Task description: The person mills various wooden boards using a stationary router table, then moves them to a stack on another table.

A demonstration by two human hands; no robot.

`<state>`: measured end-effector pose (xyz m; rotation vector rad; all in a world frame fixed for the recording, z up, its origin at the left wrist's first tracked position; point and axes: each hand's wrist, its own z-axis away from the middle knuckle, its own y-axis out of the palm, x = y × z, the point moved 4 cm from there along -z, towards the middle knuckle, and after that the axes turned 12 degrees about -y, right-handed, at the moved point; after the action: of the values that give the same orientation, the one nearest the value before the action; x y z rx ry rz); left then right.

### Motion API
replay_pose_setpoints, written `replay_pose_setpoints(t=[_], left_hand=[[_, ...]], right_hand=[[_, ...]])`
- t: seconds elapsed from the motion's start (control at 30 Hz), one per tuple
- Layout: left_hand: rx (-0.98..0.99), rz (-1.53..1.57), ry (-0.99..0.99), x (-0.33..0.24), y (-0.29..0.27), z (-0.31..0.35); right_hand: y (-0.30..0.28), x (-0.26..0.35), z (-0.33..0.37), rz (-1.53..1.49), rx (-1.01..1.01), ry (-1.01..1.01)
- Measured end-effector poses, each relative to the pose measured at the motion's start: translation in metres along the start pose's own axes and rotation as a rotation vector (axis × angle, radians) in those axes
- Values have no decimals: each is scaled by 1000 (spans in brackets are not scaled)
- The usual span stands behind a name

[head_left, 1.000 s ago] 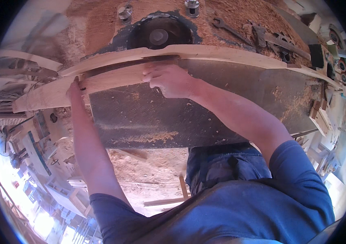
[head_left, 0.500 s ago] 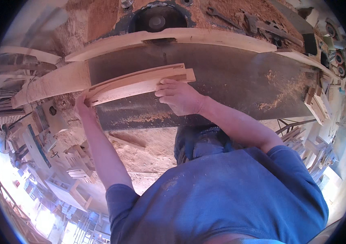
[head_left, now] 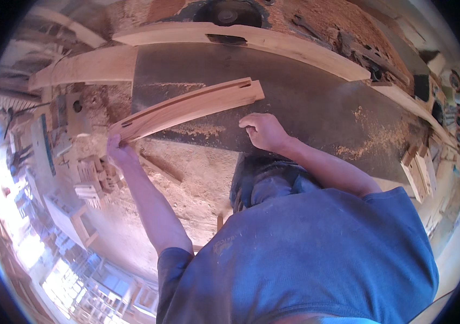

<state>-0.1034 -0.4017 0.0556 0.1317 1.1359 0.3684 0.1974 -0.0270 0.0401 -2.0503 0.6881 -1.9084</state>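
Note:
A long curved wooden piece (head_left: 187, 106) with a slot cut along it lies slanted across the dark metal saw table (head_left: 316, 102). My left hand (head_left: 119, 153) grips its near left end, which hangs past the table's left edge. My right hand (head_left: 263, 131) rests on the table surface just below the piece's right end, fingers curled, holding nothing. The round saw blade housing (head_left: 229, 12) sits at the far edge, behind a long pale wooden fence (head_left: 251, 40).
Sawdust covers the floor and lies in patches on the table. Small wooden blocks (head_left: 92, 178) are stacked on the floor at left. More wood pieces (head_left: 419, 164) lie at the table's right end. Tools lie at the far right.
The curved piece has been drawn back from the fence and blade toward me and to the left. My right hand has come off it onto the table.

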Motion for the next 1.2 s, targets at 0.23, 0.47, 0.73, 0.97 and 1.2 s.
replay_pose_setpoints(t=[0.23, 0.47, 0.73, 0.97, 1.2], left_hand=[[-1, 34, 231, -7, -23, 143], [-300, 119, 228, 40, -42, 269], [-296, 107, -131, 121, -77, 354], [-251, 29, -249, 164, -180, 345], [-53, 198, -244, 80, -263, 300]], right_hand=[[35, -5, 21, -483, 290, 217], [68, 28, 29, -1215, 371, 568], [118, -5, 53, -1833, 278, 646], [181, 66, 33, -1463, 329, 880], [312, 181, -48, -1419, 476, 570]])
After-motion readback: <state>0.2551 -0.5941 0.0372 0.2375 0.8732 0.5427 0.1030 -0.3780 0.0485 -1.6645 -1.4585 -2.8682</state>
